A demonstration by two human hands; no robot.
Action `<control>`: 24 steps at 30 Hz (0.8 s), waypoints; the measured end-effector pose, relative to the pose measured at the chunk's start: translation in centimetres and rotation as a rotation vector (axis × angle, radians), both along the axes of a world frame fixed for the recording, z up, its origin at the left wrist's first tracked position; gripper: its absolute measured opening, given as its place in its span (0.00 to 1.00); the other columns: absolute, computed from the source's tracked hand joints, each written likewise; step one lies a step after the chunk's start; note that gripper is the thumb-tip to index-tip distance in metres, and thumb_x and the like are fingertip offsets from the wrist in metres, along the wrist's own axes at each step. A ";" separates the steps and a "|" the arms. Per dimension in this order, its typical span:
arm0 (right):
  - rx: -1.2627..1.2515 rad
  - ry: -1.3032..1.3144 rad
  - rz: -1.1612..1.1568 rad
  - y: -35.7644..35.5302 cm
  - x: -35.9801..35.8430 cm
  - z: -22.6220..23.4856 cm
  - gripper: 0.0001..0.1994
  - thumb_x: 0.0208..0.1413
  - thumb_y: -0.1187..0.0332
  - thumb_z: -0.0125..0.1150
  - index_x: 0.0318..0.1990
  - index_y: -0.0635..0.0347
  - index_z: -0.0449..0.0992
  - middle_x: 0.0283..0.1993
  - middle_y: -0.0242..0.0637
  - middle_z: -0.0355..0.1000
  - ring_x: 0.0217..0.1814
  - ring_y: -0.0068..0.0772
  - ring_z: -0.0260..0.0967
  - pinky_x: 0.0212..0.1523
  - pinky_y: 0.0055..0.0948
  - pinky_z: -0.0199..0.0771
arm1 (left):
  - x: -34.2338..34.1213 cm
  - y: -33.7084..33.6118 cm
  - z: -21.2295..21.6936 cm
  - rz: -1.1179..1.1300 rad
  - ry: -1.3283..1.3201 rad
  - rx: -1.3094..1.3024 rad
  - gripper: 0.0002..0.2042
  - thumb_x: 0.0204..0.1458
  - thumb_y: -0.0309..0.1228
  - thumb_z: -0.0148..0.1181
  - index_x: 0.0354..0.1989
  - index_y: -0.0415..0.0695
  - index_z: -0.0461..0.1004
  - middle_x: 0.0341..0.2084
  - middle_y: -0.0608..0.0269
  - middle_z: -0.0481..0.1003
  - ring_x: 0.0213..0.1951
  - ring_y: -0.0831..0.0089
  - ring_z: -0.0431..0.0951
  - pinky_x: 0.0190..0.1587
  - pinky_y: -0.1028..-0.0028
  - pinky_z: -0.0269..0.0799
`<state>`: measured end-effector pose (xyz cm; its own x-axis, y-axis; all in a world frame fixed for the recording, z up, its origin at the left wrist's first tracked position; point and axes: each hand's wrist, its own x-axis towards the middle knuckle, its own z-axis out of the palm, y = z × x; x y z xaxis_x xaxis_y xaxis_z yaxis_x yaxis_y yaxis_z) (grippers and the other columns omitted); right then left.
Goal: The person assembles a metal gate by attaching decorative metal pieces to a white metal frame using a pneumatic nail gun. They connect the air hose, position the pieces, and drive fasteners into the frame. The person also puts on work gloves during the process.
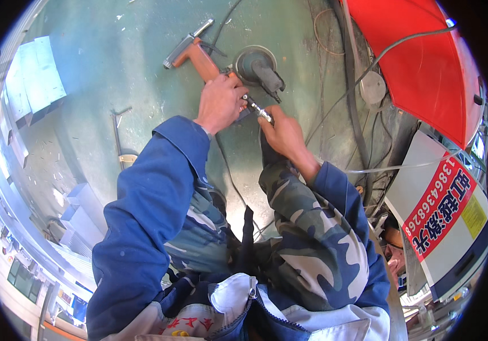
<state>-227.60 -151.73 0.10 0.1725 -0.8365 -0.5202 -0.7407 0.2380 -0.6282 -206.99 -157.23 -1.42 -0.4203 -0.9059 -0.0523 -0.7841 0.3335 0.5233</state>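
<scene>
Head view — orange tool [199,61], lower end unclear behind left hand [220,103]

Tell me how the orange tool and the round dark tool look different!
Color: the orange tool has a bright orange body with a silvery bar on top, while the round dark tool is mostly grey and black. Shape: the orange tool is long and looks a bit like a T, but the round dark tool has a wide disc with a stubby piece sticking out. Both show against the greenish floor.
</scene>
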 end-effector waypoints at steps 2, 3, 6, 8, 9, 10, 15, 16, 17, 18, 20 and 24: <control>-0.014 0.005 -0.009 0.1 0.2 -0.3 0.16 0.61 0.58 0.61 0.49 0.57 0.73 0.36 0.51 0.78 0.40 0.61 0.75 0.39 0.54 0.72 | 0.0 0.2 -0.1 0.006 0.006 -0.011 0.11 0.41 0.33 0.71 0.36 0.50 0.84 0.35 0.69 0.76 0.41 0.64 0.74 0.41 0.62 0.71; -0.026 0.010 -0.013 -0.1 0.2 -0.5 0.15 0.60 0.58 0.61 0.49 0.57 0.74 0.36 0.51 0.78 0.40 0.62 0.75 0.39 0.54 0.72 | -0.1 0.3 -0.1 0.008 0.013 -0.016 0.11 0.41 0.32 0.71 0.36 0.50 0.84 0.35 0.69 0.76 0.41 0.64 0.74 0.42 0.62 0.71; -0.038 -0.015 -0.018 -0.2 0.5 -1.0 0.15 0.60 0.58 0.61 0.49 0.56 0.74 0.37 0.51 0.78 0.40 0.61 0.75 0.39 0.53 0.72 | -0.2 0.3 0.1 0.008 0.006 -0.021 0.11 0.41 0.33 0.71 0.35 0.50 0.84 0.35 0.69 0.76 0.42 0.63 0.74 0.42 0.62 0.70; -0.064 0.002 -0.007 -0.5 0.3 -1.0 0.15 0.60 0.57 0.61 0.49 0.56 0.73 0.37 0.50 0.79 0.40 0.60 0.76 0.39 0.53 0.72 | -0.2 0.5 0.2 0.005 0.002 0.003 0.12 0.41 0.33 0.72 0.36 0.49 0.84 0.35 0.68 0.76 0.42 0.62 0.74 0.43 0.61 0.70; -0.079 0.008 0.001 -0.8 0.1 -1.0 0.16 0.60 0.56 0.60 0.49 0.56 0.73 0.37 0.49 0.79 0.40 0.59 0.76 0.39 0.53 0.72 | -0.1 0.5 0.7 0.004 0.003 0.025 0.12 0.42 0.33 0.72 0.37 0.49 0.83 0.35 0.67 0.76 0.42 0.61 0.74 0.44 0.61 0.70; -0.077 0.014 0.043 -1.1 -0.2 -0.9 0.16 0.60 0.56 0.60 0.49 0.55 0.73 0.37 0.49 0.79 0.40 0.59 0.76 0.39 0.53 0.72 | -0.1 0.6 1.0 0.004 0.004 0.047 0.13 0.42 0.33 0.73 0.39 0.49 0.83 0.36 0.66 0.76 0.43 0.61 0.74 0.44 0.61 0.70; -0.052 -0.001 0.150 -1.7 -0.8 -0.7 0.15 0.60 0.57 0.60 0.49 0.55 0.73 0.37 0.49 0.79 0.40 0.59 0.76 0.38 0.54 0.72 | -0.3 1.3 0.8 0.031 -0.017 0.018 0.14 0.41 0.34 0.74 0.38 0.49 0.83 0.35 0.67 0.76 0.43 0.62 0.74 0.43 0.61 0.69; -0.054 -0.011 0.151 -1.7 -0.9 -0.9 0.16 0.60 0.56 0.60 0.49 0.55 0.73 0.37 0.49 0.79 0.40 0.59 0.76 0.38 0.54 0.72 | -0.3 1.5 0.6 0.033 -0.014 0.004 0.14 0.41 0.34 0.74 0.38 0.49 0.83 0.35 0.67 0.76 0.43 0.62 0.74 0.43 0.61 0.69; -0.057 -0.022 0.151 -1.7 -1.0 -1.1 0.16 0.60 0.55 0.60 0.49 0.54 0.73 0.37 0.49 0.79 0.40 0.59 0.76 0.38 0.54 0.72 | -0.3 1.6 0.4 0.037 0.000 -0.003 0.13 0.40 0.35 0.74 0.36 0.50 0.83 0.34 0.68 0.76 0.43 0.62 0.73 0.43 0.61 0.69; -0.060 -0.033 0.149 -1.8 -1.0 -1.2 0.17 0.60 0.55 0.60 0.49 0.54 0.73 0.37 0.49 0.79 0.40 0.59 0.76 0.39 0.54 0.72 | -0.2 1.5 0.3 0.039 0.015 -0.012 0.13 0.40 0.36 0.73 0.35 0.50 0.83 0.34 0.68 0.75 0.43 0.63 0.73 0.43 0.60 0.69; -0.087 -0.030 0.130 -1.7 -0.5 -1.1 0.18 0.61 0.53 0.60 0.50 0.54 0.72 0.38 0.49 0.79 0.40 0.59 0.76 0.38 0.54 0.72 | 0.0 1.6 0.1 0.036 0.026 -0.010 0.13 0.40 0.36 0.73 0.35 0.50 0.83 0.34 0.68 0.76 0.42 0.63 0.73 0.43 0.61 0.69; -0.128 -0.035 0.134 -1.9 -0.2 -0.8 0.20 0.60 0.50 0.61 0.50 0.54 0.72 0.37 0.50 0.79 0.40 0.59 0.76 0.37 0.54 0.72 | 0.1 1.6 0.1 0.030 0.039 0.000 0.14 0.40 0.34 0.74 0.38 0.49 0.83 0.35 0.67 0.76 0.42 0.62 0.74 0.42 0.61 0.69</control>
<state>-227.75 -153.59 -0.67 0.3033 -0.8637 -0.4025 -0.7376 0.0547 -0.6730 -206.85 -155.58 -1.32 -0.3944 -0.9182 -0.0369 -0.7730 0.3098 0.5535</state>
